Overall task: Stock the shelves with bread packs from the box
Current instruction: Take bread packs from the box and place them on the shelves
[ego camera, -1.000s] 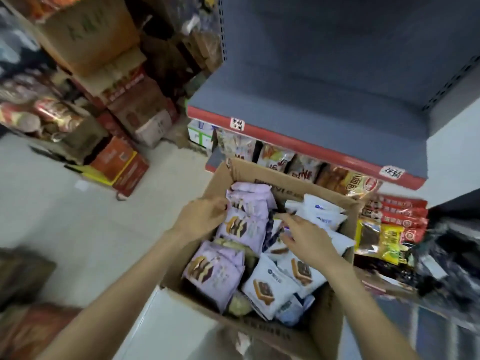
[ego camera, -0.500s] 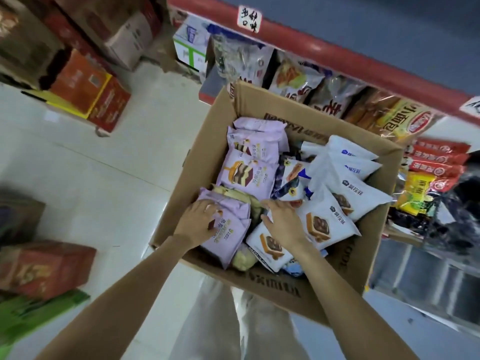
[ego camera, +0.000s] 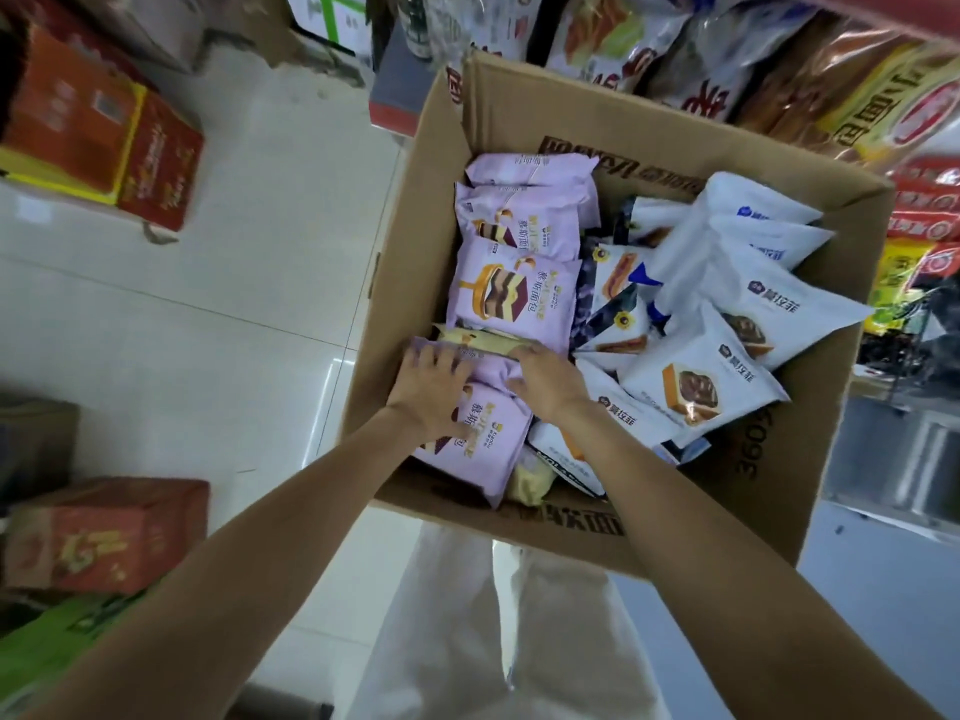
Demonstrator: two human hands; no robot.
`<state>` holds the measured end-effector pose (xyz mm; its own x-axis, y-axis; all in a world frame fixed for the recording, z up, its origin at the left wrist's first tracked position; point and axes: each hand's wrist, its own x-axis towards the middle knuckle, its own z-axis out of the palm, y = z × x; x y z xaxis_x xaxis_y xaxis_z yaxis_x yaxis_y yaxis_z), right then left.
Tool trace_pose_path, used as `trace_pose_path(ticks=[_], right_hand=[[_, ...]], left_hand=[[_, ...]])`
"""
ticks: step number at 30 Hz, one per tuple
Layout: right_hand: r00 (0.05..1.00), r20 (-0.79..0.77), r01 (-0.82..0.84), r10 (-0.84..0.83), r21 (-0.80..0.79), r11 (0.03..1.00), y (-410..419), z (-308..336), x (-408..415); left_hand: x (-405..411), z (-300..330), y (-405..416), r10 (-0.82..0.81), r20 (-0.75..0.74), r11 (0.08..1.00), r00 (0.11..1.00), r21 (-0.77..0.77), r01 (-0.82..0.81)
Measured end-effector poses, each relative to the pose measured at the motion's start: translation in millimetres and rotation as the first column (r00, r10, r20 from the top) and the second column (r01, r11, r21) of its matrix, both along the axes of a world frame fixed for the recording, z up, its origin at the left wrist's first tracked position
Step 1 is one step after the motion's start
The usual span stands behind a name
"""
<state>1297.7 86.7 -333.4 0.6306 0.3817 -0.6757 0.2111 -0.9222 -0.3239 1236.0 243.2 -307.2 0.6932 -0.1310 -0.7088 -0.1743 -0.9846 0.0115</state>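
**Both hands on a purple bread pack at the near end of the box**

Nearest the camera, the person's pale trousers (ego camera: 498,631) show below the forearms, just behind the near wall of the cardboard box (ego camera: 415,241). Both arms reach over that wall. The left hand (ego camera: 434,389) lies on the nearest purple pack (ego camera: 480,444), its fingers spread and bent over the pack's far left edge. The right hand (ego camera: 545,379) lies just beside it on the same pack, fingers bent down over the far edge; whether they have closed under the pack cannot be told.

Under the fingertips of both hands a yellow pack (ego camera: 483,341) peeps out. A yellowish pack (ego camera: 530,480) is wedged below the right wrist, against the near wall. Right of the right hand, white packs (ego camera: 706,376) lie tilted and overlapping, touching the purple pack's side and filling the box to its right wall. Beyond the fingers, more purple packs (ego camera: 514,298) are stacked in a row toward the far wall, with dark blue packs (ego camera: 618,283) between them and the white ones.

Left of the left hand the box wall stands close; past it is tiled floor (ego camera: 234,314), with red cartons (ego camera: 104,532) farther left. Beyond the box, a shelf (ego camera: 400,103) holds bagged goods (ego camera: 779,59).
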Motion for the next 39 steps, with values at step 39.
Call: trace_pose_path(ticks=[39], right_hand=[[0.568,0.479,0.206,-0.669,0.704,0.679,-75.1,280.8,-11.5]], left_hand=[[-12.1,201.8,62.8,0.953,-0.036,0.12,0.3,-0.866,-0.485]])
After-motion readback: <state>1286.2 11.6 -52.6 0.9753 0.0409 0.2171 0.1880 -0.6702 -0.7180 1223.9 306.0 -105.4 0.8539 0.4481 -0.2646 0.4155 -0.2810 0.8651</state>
